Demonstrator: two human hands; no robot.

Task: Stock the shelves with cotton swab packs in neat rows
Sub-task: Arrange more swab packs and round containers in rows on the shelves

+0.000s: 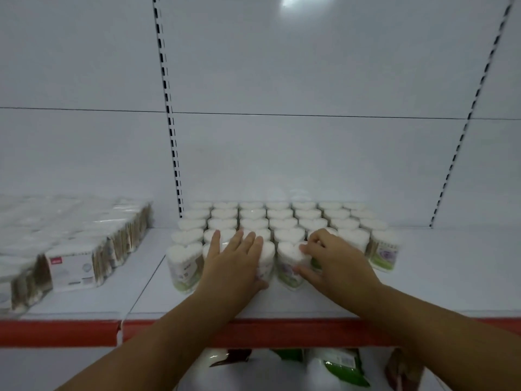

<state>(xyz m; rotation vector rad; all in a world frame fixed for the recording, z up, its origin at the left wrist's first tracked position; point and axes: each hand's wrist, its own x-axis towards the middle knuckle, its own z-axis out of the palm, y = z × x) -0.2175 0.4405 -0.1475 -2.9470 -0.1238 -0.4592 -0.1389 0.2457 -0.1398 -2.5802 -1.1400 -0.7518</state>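
White swab packs (282,218) in rows, left hand (234,261) flat on top, right hand (335,258) gripping front pack (289,252)

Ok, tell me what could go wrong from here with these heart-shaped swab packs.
1. The right hand pinches one heart-shaped pack that looks slightly turned. Released like that, it may leave the front row crooked.
2. The left hand lies flat across tightly packed front-row packs. A push could shove the end pack or the rows behind out of line.
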